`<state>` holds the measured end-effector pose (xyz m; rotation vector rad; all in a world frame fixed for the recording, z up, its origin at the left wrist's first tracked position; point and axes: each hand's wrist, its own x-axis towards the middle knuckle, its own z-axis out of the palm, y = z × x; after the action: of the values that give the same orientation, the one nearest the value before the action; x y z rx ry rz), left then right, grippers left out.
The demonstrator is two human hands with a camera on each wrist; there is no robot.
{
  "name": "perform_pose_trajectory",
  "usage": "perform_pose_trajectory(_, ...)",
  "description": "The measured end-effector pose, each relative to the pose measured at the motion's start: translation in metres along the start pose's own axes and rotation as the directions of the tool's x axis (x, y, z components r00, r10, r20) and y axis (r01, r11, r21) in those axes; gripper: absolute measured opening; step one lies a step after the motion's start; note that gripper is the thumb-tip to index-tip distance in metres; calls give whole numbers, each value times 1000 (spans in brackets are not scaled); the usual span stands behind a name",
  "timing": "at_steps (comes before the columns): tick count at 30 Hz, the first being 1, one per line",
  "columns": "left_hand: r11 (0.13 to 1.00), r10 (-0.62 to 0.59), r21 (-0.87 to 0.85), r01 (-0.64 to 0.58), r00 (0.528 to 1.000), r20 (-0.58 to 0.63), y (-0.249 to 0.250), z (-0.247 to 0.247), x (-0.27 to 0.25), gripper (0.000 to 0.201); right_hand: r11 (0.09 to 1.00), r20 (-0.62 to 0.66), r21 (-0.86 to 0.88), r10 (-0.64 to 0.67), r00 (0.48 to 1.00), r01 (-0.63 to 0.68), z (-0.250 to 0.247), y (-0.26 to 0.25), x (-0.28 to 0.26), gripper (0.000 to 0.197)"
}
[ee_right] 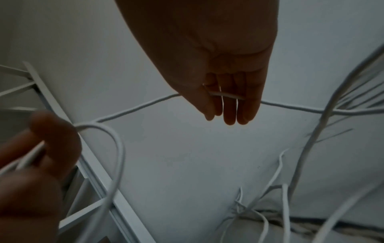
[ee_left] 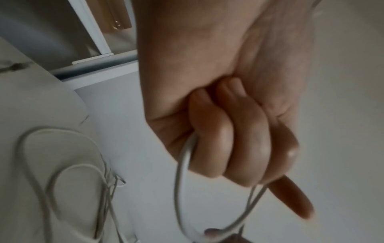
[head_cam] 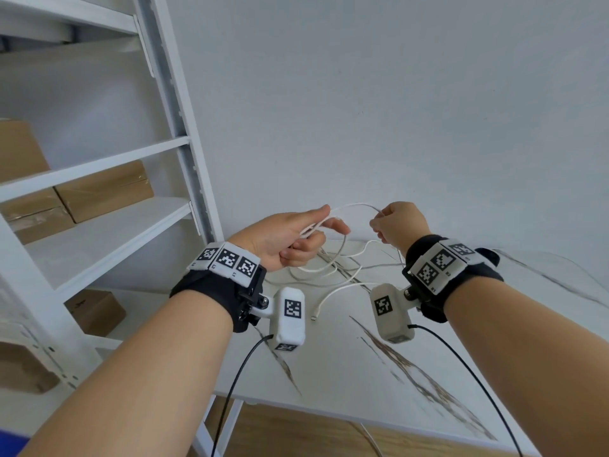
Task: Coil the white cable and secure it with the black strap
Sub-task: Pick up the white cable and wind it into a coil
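The white cable [head_cam: 354,205] arcs in the air between my two hands above the table. My left hand [head_cam: 306,235] grips it, thumb stretched out and fingers curled round a small loop; in the left wrist view the cable [ee_left: 182,166] runs out from under the curled fingers [ee_left: 228,139]. My right hand [head_cam: 382,225] pinches the cable a short way to the right; in the right wrist view the strand [ee_right: 226,96] crosses its fingers [ee_right: 230,108]. The remaining cable lies in loose loops [head_cam: 329,268] on the table, its plug end [head_cam: 314,318] near my left wrist. No black strap shows in any view.
A white shelving unit [head_cam: 184,143] stands on the left with cardboard boxes [head_cam: 105,189] on its shelves. The white marble-patterned table [head_cam: 362,374] ends at a near edge over a wooden floor [head_cam: 296,433]. A plain wall rises behind it.
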<state>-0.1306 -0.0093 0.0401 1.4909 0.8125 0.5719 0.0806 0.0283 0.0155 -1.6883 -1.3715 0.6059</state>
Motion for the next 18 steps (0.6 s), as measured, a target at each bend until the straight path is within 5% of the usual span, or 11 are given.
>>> perform_pose_trajectory(6,941,134,-288,-180,976,-172,9,-3,4,44,953,183,-296,119,976,-61,18,16,-11,16)
perform_pose_trajectory(9,901,154,-357,-247,950,-270,10,-4,9,45,941,216,-334,131,968,-53,23,21,-18,31)
perform_pose_trajectory(12,843,166,-442,-308,929,-331,9,-7,13,42,939,239,-342,112,965,-24,27,17,-25,20)
perform_pose_trajectory(18,810,138,-458,-367,877,-460,13,-4,18,31,873,422,-421,-52,905,247,38,3,-45,27)
